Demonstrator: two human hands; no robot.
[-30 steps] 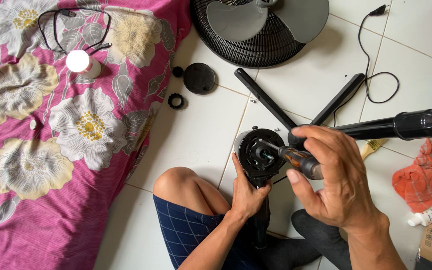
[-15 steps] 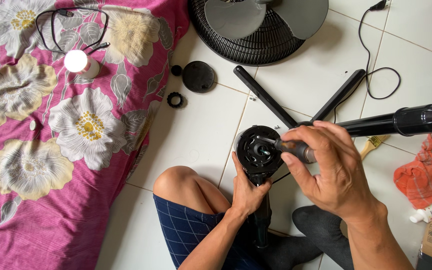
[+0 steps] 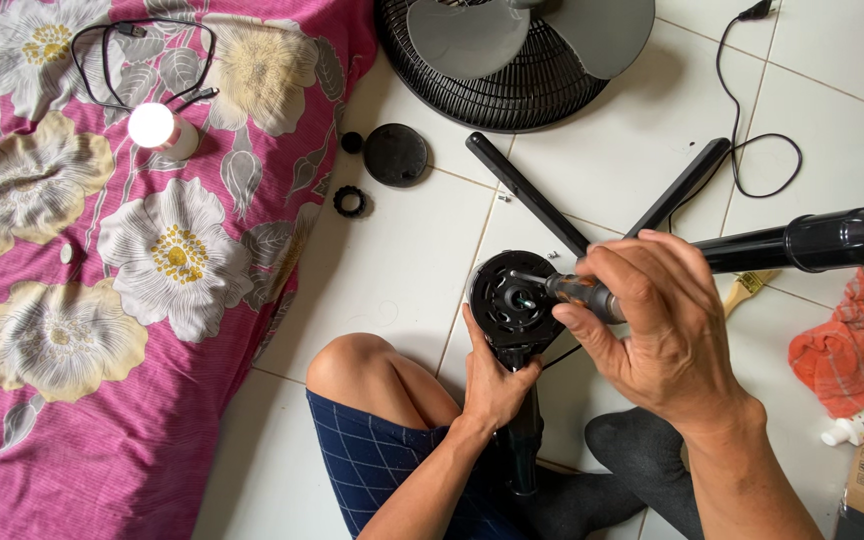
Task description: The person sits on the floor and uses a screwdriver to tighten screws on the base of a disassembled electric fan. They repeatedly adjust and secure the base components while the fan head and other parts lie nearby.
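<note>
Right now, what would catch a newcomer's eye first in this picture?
Probably the right hand at centre, its grip pressing a screwdriver into a round black fan hub steadied by the left hand. Then the pink flowered cloth filling the left, with a glowing lamp on it.

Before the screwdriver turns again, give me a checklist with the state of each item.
1. Screwdriver gripped in right hand: ok.
2. Tip seated on a screw inside the round base: cannot tell, too small to see.
3. Left hand steadying the base from below: ok.
4. Loose screws on the tile kept clear of the hands: ok.
5. Pole lying clear of the right hand: not ok, it runs just behind the knuckles.
</note>
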